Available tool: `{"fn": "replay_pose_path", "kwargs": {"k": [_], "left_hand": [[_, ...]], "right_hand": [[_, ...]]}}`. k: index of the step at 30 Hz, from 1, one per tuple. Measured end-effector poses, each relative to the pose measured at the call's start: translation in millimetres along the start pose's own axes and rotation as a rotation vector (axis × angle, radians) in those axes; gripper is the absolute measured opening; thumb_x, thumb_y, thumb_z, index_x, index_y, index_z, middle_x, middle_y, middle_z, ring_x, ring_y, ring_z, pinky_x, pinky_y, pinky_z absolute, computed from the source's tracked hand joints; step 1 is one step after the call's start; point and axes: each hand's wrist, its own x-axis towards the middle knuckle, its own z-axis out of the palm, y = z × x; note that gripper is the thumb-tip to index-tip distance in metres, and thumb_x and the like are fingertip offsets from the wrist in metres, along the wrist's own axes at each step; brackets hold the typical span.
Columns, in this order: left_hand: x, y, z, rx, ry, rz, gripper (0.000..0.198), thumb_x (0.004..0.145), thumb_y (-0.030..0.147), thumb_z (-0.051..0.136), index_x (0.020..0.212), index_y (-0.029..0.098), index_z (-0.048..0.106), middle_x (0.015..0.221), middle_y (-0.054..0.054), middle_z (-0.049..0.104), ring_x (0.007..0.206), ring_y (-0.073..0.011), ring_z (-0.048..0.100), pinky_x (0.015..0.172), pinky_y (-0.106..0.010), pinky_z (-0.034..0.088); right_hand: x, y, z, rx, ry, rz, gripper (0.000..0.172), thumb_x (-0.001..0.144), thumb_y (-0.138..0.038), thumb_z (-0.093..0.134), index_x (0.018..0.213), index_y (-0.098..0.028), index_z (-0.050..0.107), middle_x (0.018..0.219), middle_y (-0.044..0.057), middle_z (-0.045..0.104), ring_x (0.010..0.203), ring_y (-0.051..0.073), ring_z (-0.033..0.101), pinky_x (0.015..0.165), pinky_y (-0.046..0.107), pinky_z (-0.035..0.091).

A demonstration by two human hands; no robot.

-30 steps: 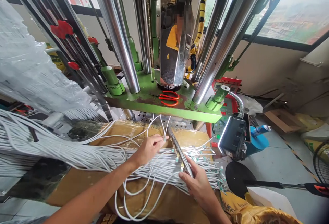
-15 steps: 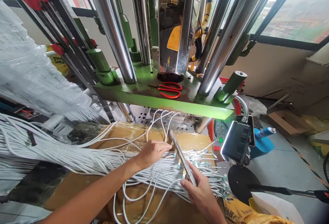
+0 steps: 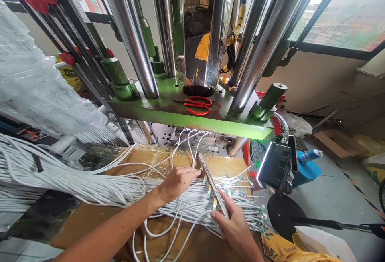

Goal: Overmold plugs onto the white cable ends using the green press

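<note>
Dozens of white cables run in from the left under the left hand, fingers together and flat, tips just beside a narrow steel bar lying diagonally, far-left to near-right. Nearer, the right hand has fingers closed on the bar's near end.

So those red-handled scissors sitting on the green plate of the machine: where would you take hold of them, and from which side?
Take the scissors by their red finger loops, coming from above on the near side. They lie flat on the green plate, loops to the right and thin blades pointing left, so the raised loops look like the easiest grip, well away from the blades.
</note>
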Motion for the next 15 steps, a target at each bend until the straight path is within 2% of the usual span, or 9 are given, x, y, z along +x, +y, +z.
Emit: {"fn": "replay_pose_path", "kwargs": {"k": [3, 5, 6, 8, 10, 11, 13, 15], "left_hand": [[-0.3, -1.4, 0.5, -0.009, -0.015, 0.013, 0.023, 0.092, 0.011, 0.046, 0.103, 0.015, 0.066, 0.094, -0.007, 0.072, 0.089, -0.0191, 0.069, 0.083, -0.031, 0.055], [-0.6, -2.0, 2.5, -0.009, -0.024, 0.015, 0.023, 0.092, 0.011, 0.046, 0.102, 0.015, 0.066, 0.094, -0.007, 0.072, 0.089, -0.0193, 0.068, 0.083, -0.031, 0.054], [-0.8, -2.1, 4.0, -0.010, -0.024, 0.009, 0.024, 0.092, 0.010, 0.045, 0.102, 0.015, 0.066, 0.094, -0.007, 0.072, 0.089, -0.0192, 0.068, 0.083, -0.031, 0.054], [-0.9, -1.6, 7.0, -0.018, -0.018, -0.019, 0.025, 0.092, 0.010, 0.045, 0.103, 0.016, 0.067, 0.093, -0.007, 0.072, 0.087, -0.0189, 0.068, 0.081, -0.030, 0.054], [0.8, -1.0, 7.9, -0.035, -0.032, -0.073, 0.026, 0.091, 0.010, 0.045, 0.101, 0.016, 0.068, 0.090, -0.006, 0.072, 0.084, -0.0183, 0.068, 0.079, -0.029, 0.054], [3.0, -1.1, 6.9, -0.044, -0.048, -0.103, 0.026, 0.091, 0.010, 0.045, 0.098, 0.017, 0.070, 0.088, -0.005, 0.072, 0.082, -0.0176, 0.068, 0.077, -0.028, 0.053], [11.0, -2.8, 2.1, -0.057, -0.075, -0.151, 0.023, 0.088, 0.012, 0.050, 0.089, 0.020, 0.072, 0.085, -0.004, 0.072, 0.080, -0.0172, 0.067, 0.076, -0.027, 0.053], [23.2, -7.0, -4.3, -0.008, -0.027, -0.234, 0.016, 0.082, 0.016, 0.061, 0.091, 0.022, 0.073, 0.098, -0.004, 0.071, 0.091, -0.0205, 0.066, 0.084, -0.031, 0.051]], "right_hand": [[-0.7, -0.4, -0.3, -0.010, 0.008, -0.010, 0.071, 0.074, -0.034, 0.067, 0.137, -0.011, 0.043, 0.058, -0.007, 0.046, 0.043, 0.006, 0.028, 0.038, 0.020, 0.024], [0.2, -1.4, -0.6, -0.030, 0.020, -0.022, 0.070, 0.074, -0.034, 0.067, 0.137, -0.011, 0.044, 0.065, -0.004, 0.056, 0.047, 0.008, 0.039, 0.043, 0.021, 0.034], [1.1, -1.8, -0.8, -0.051, 0.027, -0.039, 0.069, 0.074, -0.034, 0.067, 0.136, -0.012, 0.046, 0.073, 0.000, 0.062, 0.053, 0.011, 0.048, 0.049, 0.022, 0.042], [3.4, -1.8, -1.3, -0.108, 0.036, -0.096, 0.065, 0.073, -0.032, 0.067, 0.133, -0.013, 0.051, 0.099, 0.006, 0.068, 0.080, 0.018, 0.061, 0.072, 0.028, 0.051], [5.2, -0.3, -1.8, -0.187, 0.047, -0.156, 0.061, 0.074, -0.032, 0.066, 0.131, -0.015, 0.053, 0.122, 0.008, 0.063, 0.108, 0.024, 0.058, 0.094, 0.031, 0.046], [5.3, 0.6, -2.0, -0.242, 0.056, -0.175, 0.060, 0.075, -0.032, 0.065, 0.131, -0.016, 0.053, 0.128, 0.007, 0.060, 0.115, 0.025, 0.055, 0.099, 0.031, 0.043], [2.8, 0.9, -2.0, -0.403, 0.087, -0.185, 0.059, 0.078, -0.032, 0.062, 0.134, -0.017, 0.051, 0.128, 0.008, 0.061, 0.114, 0.025, 0.056, 0.098, 0.031, 0.044], [-2.5, -4.2, -1.6, -0.675, 0.120, -0.189, 0.058, 0.079, -0.029, 0.060, 0.135, -0.017, 0.050, 0.121, 0.010, 0.064, 0.104, 0.026, 0.061, 0.088, 0.033, 0.050]]}}
